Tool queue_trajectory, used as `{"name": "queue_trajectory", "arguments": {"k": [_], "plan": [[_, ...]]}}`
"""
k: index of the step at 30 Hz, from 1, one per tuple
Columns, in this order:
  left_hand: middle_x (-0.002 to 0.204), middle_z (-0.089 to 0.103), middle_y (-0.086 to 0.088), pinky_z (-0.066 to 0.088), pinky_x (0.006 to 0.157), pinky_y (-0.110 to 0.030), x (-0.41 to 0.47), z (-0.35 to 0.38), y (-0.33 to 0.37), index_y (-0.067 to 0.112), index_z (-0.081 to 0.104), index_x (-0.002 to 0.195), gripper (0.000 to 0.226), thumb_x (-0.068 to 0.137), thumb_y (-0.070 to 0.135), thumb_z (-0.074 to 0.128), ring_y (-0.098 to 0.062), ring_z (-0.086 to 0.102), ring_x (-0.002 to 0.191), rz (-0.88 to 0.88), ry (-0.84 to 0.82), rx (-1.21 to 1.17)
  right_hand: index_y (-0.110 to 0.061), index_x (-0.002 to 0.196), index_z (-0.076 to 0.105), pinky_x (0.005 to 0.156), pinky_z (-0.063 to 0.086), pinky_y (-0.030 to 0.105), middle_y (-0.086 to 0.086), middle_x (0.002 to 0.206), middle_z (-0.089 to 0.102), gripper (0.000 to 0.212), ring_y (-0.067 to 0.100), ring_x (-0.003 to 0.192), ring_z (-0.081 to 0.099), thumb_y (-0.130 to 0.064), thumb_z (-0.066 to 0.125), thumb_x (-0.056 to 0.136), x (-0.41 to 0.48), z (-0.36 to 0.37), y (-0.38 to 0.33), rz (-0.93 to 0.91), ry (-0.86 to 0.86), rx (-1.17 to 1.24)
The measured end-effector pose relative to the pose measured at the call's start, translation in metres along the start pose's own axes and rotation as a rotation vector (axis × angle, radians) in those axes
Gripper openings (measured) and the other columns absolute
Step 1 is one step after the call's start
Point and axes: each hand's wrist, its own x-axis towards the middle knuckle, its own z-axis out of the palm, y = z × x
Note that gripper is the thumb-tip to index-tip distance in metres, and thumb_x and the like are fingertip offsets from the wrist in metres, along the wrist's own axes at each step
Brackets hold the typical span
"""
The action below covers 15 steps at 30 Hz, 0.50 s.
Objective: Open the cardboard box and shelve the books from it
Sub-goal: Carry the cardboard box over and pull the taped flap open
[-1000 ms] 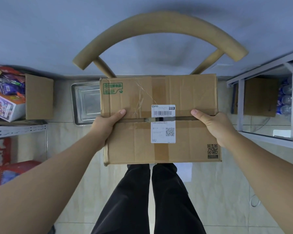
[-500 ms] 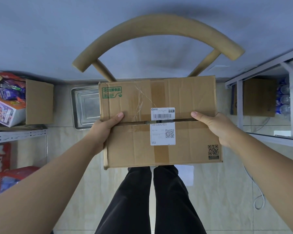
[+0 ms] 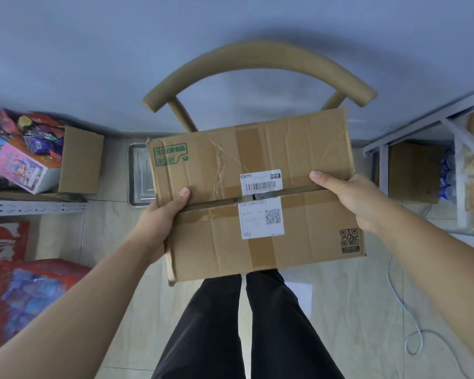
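Note:
A brown cardboard box with a white shipping label and a green printed logo is held in front of me, above my legs, tilted with its right side raised. Its two top flaps meet at a slit seam across the middle. My left hand grips the box's left edge, thumb on top by the seam. At the right edge, my right hand holds it the same way, thumb lying along the seam. The flaps lie flat and no books are visible.
A wooden chair with a curved backrest stands just beyond the box. A metal tray lies on the floor behind it. Shelving with a small carton and colourful packs is at left; a white shelf frame at right. A white cable trails on the tiles.
The box has tilted, its right side rising and left side dropping slightly. Both hands keep their grip at the seam.

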Motion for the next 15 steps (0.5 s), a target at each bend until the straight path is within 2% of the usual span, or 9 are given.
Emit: {"name": "queue_trajectory", "arguments": {"k": [4,6,8,10,11,13,14,15], "plan": [[0.118,0.076,-0.008,0.058,0.085,-0.047,-0.055,-0.013,0.007,0.022,0.064,0.131,0.042,0.096,0.044,0.070,-0.031,0.071,0.111,0.042,0.065,-0.060,-0.032,0.095,0.073,0.117,0.042,0.042,-0.015,0.107,0.073,0.023,0.022,0.129,0.062,-0.049,0.083,0.084,-0.032,0.003,-0.032,-0.090,-0.043,-0.051],[0.118,0.078,-0.008,0.059,0.089,-0.048,-0.083,-0.026,0.008,0.021,0.066,0.128,0.040,0.096,0.044,0.071,-0.031,0.072,0.109,0.070,0.138,-0.105,-0.029,0.104,0.075,0.111,0.044,0.039,-0.011,0.112,0.074,0.036,0.022,0.127,0.063,-0.053,0.086,0.078,-0.050,0.013,-0.051,-0.140,-0.094,-0.069],[0.119,0.078,-0.011,0.059,0.094,-0.049,-0.114,-0.043,0.007,0.019,0.067,0.129,0.041,0.096,0.043,0.071,-0.031,0.073,0.107,0.098,0.194,-0.158,-0.026,0.105,0.076,0.115,0.045,0.045,-0.008,0.114,0.076,0.049,0.024,0.125,0.065,-0.057,0.090,0.071,-0.070,0.027,-0.068,-0.182,-0.153,-0.105],[0.112,0.079,-0.011,0.061,0.087,-0.045,-0.151,-0.061,0.007,0.018,0.068,0.125,0.036,0.098,0.041,0.070,-0.028,0.075,0.100,0.130,0.262,-0.224,-0.028,0.097,0.074,0.113,0.047,0.044,-0.010,0.106,0.074,0.029,0.022,0.120,0.065,-0.048,0.086,0.081,-0.092,0.045,-0.089,-0.239,-0.229,-0.154],[0.110,0.079,-0.010,0.061,0.087,-0.044,-0.169,-0.072,0.005,0.018,0.068,0.125,0.036,0.097,0.042,0.071,-0.028,0.075,0.098,0.149,0.302,-0.260,-0.028,0.098,0.073,0.105,0.049,0.039,-0.012,0.103,0.073,0.022,0.019,0.115,0.066,-0.044,0.083,0.086,-0.105,0.055,-0.099,-0.274,-0.268,-0.176],[0.110,0.080,-0.010,0.061,0.091,-0.047,-0.209,-0.093,-0.003,0.017,0.069,0.125,0.038,0.097,0.042,0.072,-0.030,0.076,0.100,0.183,0.385,-0.331,-0.025,0.112,0.075,0.083,0.048,0.026,-0.014,0.101,0.073,0.027,0.009,0.100,0.066,-0.041,0.080,0.090,-0.132,0.081,-0.118,-0.334,-0.355,-0.214],[0.108,0.081,-0.010,0.062,0.090,-0.047,-0.231,-0.105,-0.010,0.018,0.071,0.122,0.034,0.097,0.041,0.072,-0.029,0.077,0.098,0.200,0.420,-0.369,-0.023,0.117,0.075,0.076,0.046,0.023,-0.013,0.102,0.075,0.032,0.006,0.097,0.065,-0.041,0.080,0.091,-0.146,0.096,-0.125,-0.357,-0.399,-0.234],[0.103,0.083,-0.009,0.064,0.084,-0.045,-0.252,-0.117,-0.017,0.018,0.072,0.118,0.029,0.098,0.040,0.072,-0.027,0.078,0.090,0.216,0.458,-0.412,-0.022,0.118,0.075,0.076,0.048,0.025,-0.010,0.104,0.077,0.033,0.007,0.100,0.068,-0.041,0.080,0.091,-0.163,0.111,-0.132,-0.383,-0.445,-0.257]]}}
